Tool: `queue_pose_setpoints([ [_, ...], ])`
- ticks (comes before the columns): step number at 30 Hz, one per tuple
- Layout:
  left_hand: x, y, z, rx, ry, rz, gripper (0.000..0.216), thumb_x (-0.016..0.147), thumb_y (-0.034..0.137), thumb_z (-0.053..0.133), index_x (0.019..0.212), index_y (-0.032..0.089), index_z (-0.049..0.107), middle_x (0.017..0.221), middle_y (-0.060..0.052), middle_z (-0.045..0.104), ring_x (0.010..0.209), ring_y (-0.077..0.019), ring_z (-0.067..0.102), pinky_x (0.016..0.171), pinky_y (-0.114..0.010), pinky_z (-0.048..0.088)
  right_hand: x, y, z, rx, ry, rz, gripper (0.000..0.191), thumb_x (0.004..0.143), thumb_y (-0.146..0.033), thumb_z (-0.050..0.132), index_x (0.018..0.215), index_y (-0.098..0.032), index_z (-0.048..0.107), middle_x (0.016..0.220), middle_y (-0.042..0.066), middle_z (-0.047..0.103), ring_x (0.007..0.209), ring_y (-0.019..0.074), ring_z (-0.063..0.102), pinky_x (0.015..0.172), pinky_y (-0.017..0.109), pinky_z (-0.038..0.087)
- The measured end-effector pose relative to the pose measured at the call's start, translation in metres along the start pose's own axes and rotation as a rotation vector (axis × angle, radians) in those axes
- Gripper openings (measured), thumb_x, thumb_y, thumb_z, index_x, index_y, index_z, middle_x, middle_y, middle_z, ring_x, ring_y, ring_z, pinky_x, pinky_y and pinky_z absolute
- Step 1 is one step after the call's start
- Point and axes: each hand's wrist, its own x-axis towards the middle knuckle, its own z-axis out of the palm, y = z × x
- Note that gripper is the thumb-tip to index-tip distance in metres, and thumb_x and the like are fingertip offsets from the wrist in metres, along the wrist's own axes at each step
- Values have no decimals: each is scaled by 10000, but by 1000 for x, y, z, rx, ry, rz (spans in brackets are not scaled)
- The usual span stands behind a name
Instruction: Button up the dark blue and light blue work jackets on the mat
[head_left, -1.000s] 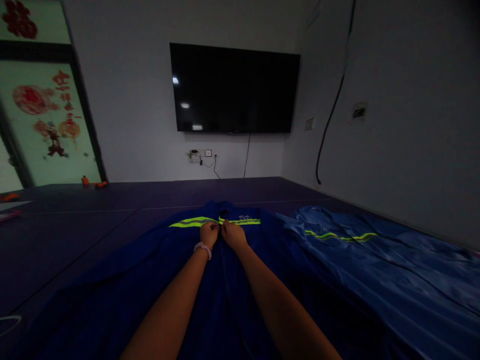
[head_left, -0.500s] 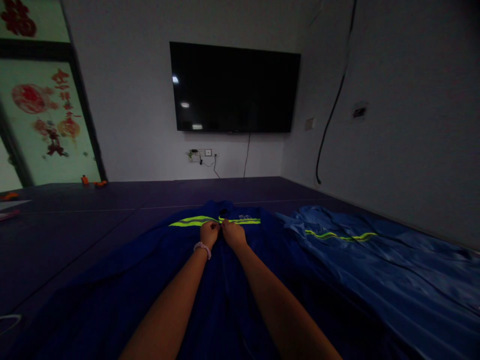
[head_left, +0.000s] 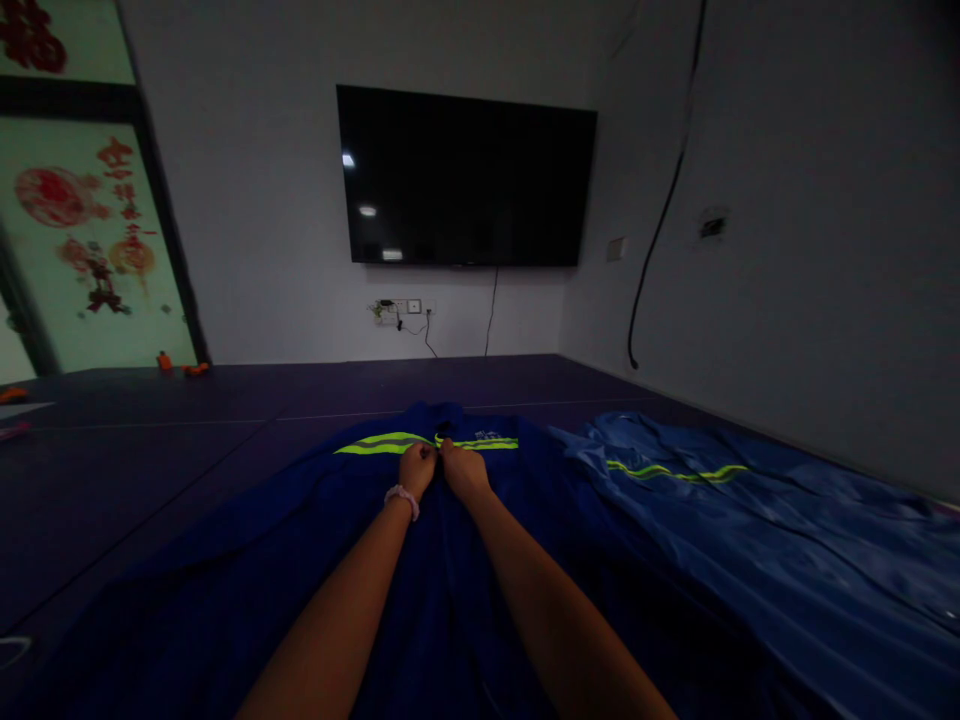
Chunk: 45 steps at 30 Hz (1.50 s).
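Observation:
A dark blue jacket (head_left: pixel 315 560) with a neon yellow-green stripe lies spread flat in front of me on the dark purple surface (head_left: pixel 135 470). My left hand (head_left: pixel 416 467), with a pale band on its wrist, and my right hand (head_left: pixel 463 470) meet at the jacket's front opening just below the stripe. Both hands are closed in a pinch on the jacket's front edges, knuckles almost touching. What lies between the fingertips is too small to see.
A second, lighter blue jacket (head_left: pixel 750 540) with the same stripe lies to the right, near the wall. A black TV (head_left: pixel 465 178) hangs on the far wall above sockets and cables. Small orange items (head_left: pixel 180 366) sit by the glass door at the left.
Both hands stay pinched at the same spot on the jacket's front. The view has shifted very slightly.

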Motion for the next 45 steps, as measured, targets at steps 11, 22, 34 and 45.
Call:
queue_pose_setpoints([
  [11,2,-5,1,-82,27,-44,94,685,144,527,688,145,621,679,-26,645,656,-134,597,598,-219,435,0,-1,0,24,14,8,281,930,-214,244,1071,-139,475,919,158,648,810,225,647,678,318,474],
  [22,-1,-2,-2,-127,38,-97,101,661,122,536,709,156,618,711,-28,658,660,-133,609,572,-204,441,-2,0,-2,77,14,13,253,914,-268,310,1069,-164,480,925,134,652,836,218,637,695,309,455],
  [34,3,-6,1,-116,42,-98,106,656,121,517,671,164,613,643,-3,632,624,-123,592,566,-200,430,-3,2,-3,82,19,4,251,905,-239,316,1050,-159,504,937,136,649,848,215,631,700,299,446],
  [45,3,-10,2,-129,55,-98,114,666,135,525,731,162,614,659,-8,633,633,-125,597,590,-211,440,-3,2,-3,80,22,-5,237,893,-240,331,1025,-170,515,944,126,651,854,221,629,692,293,440],
])
